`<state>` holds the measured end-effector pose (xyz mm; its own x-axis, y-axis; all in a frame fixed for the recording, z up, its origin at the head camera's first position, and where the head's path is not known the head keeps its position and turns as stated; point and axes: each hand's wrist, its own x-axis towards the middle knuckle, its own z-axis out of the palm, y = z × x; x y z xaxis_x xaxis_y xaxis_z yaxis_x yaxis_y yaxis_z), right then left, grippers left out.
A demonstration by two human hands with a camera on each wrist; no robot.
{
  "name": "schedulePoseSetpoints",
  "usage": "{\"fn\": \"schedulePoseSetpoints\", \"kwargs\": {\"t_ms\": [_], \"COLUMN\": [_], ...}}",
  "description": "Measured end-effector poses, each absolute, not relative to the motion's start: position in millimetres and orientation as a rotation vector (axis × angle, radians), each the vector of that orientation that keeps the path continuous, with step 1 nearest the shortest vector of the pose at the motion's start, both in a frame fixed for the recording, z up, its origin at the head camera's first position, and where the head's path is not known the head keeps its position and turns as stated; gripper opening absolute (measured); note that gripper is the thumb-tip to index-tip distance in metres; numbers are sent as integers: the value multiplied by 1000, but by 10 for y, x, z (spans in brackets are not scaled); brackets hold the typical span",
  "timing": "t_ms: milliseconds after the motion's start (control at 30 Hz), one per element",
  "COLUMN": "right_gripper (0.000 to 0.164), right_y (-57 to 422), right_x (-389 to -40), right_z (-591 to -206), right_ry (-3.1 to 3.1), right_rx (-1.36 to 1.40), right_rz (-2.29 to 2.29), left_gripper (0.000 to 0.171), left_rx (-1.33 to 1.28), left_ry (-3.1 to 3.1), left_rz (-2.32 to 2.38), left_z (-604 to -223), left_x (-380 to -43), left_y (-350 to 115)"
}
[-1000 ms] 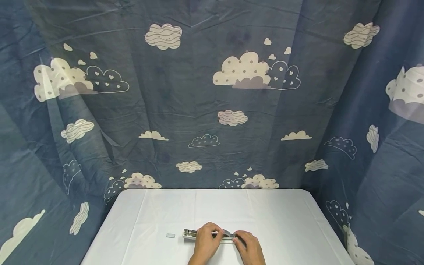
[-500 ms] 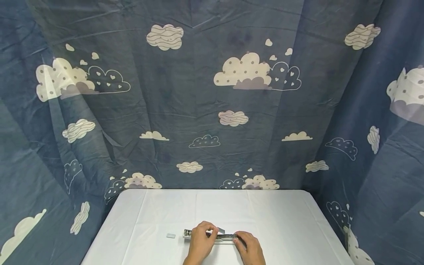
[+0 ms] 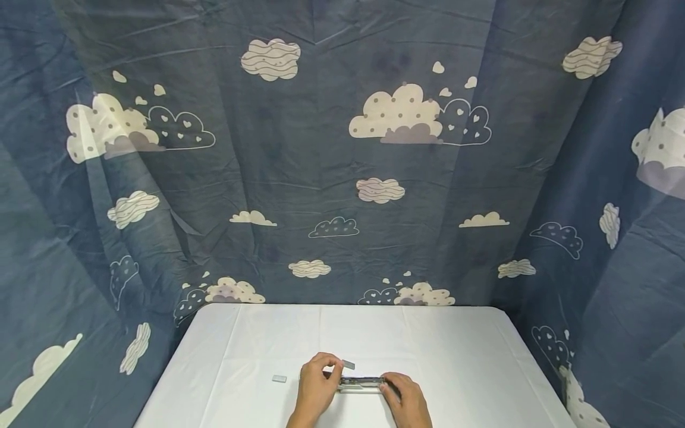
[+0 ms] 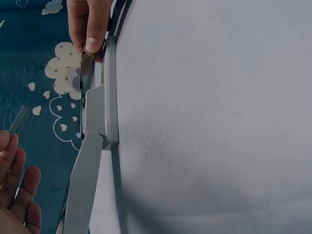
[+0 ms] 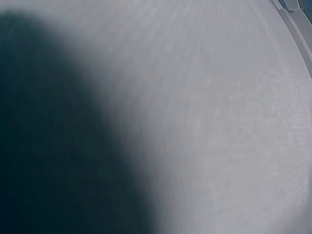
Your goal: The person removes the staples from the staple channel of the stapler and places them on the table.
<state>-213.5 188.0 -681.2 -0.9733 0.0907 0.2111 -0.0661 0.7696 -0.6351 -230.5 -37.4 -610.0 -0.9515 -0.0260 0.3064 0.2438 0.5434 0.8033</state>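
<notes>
An opened grey stapler (image 3: pixel 360 385) lies lengthwise on the white table in the head view. Its right end is gripped by my right hand (image 3: pixel 407 399), thumb on the near side. Between thumb and forefinger, my left hand (image 3: pixel 314 385) pinches a small strip of staples (image 3: pixel 349 365), raised just beyond the stapler. The left wrist view shows the strip apart from the stapler's grey body (image 4: pixel 111 92), and my right thumb (image 4: pixel 92 45) pressing the dark metal rail. My left hand hides the stapler's left part in the head view.
A second small grey strip (image 3: pixel 279 378) lies on the white table (image 3: pixel 241 345) left of my left hand. Dark blue cloud-print curtains (image 3: pixel 332 148) enclose the table at the back and sides. The right wrist view is mostly tabletop and a dark blur.
My left hand has drawn the staple strip up and to the left, away from the stapler's rail. The right hand keeps its grip at the right end.
</notes>
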Motion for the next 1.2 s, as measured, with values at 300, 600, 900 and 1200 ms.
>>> {"fn": "schedulePoseSetpoints", "kwargs": {"t_ms": [300, 600, 900, 1200], "right_gripper": [17, 17, 19, 18], "right_y": [1888, 1891, 1899, 1895], "right_x": [-2134, -2126, -2140, -2147], "right_z": [-6828, -6841, -6865, -6856], "right_ry": [-2756, -2723, -2739, -2736], "right_rx": [-21, -22, -22, -25], "right_rz": [1009, 1021, 1023, 1008], "left_gripper": [10, 7, 7, 6], "left_rx": [-154, -140, -113, -44], "left_ry": [-2485, -2380, -2303, -2268], "left_rz": [-1328, -1332, -1345, -1339], "left_z": [-6099, -6059, -6093, -6104], "left_x": [-2299, -2314, -2308, -2308], "left_y": [-494, -704, -892, -1071]}}
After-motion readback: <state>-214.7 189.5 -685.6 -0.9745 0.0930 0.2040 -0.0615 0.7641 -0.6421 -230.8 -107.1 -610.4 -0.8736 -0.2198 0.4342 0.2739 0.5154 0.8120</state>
